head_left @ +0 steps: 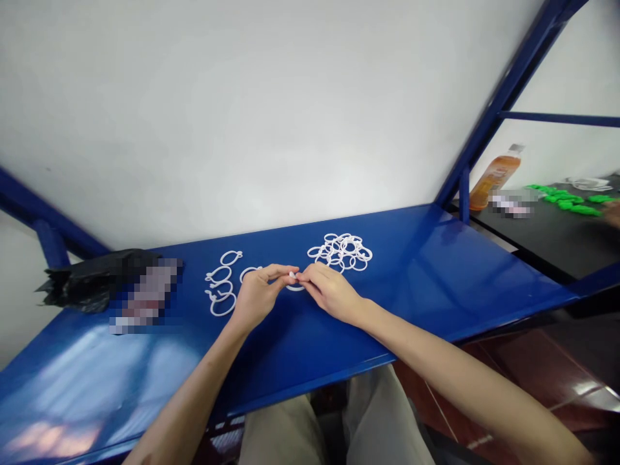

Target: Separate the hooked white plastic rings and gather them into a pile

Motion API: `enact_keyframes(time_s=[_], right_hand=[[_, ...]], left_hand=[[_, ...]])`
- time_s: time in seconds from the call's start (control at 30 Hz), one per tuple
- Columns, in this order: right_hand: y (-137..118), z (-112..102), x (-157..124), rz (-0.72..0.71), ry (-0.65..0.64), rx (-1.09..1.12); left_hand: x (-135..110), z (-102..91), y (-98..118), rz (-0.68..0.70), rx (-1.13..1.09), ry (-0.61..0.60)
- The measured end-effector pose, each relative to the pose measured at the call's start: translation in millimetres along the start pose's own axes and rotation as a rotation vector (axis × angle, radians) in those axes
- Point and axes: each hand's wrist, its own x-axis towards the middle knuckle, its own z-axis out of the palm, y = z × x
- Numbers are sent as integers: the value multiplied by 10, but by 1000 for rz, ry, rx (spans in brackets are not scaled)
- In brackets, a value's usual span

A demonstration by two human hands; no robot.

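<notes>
Over the middle of the blue table (310, 342), my left hand (259, 294) and my right hand (332, 290) meet at the fingertips. Both pinch a white plastic ring (295, 289), whose lower curve shows beneath the fingers; the rest is mostly hidden. Left of my left hand lie several similar rings (223, 305) with small eyelets, spaced in a rough column. One more ring (249, 270) is partly covered by my left hand. A loose heap of white rings (341, 252) lies just beyond my right hand.
A black plastic bag (97, 278) and a blurred-out item (148, 294) lie on the left. At right, beyond a blue frame post (464, 197), a black table (547, 232) carries a bottle (498, 174), green pieces (566, 199), and part of another person's hand (613, 213).
</notes>
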Motion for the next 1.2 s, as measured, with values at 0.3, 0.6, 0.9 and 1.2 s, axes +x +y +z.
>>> enact_keyframes(time_s=[0.3, 0.6, 0.9, 1.2], right_hand=[[-32, 28, 93, 401, 122, 117], [-5, -181, 120, 181, 38, -14], [49, -230, 75, 99, -88, 33], [690, -514, 263, 396, 68, -415]], left_hand=[[5, 150, 19, 93, 80, 22], [-3, 96, -49, 331, 513, 97], [25, 79, -65, 295, 513, 53], [7, 7, -93, 185, 1115, 137]])
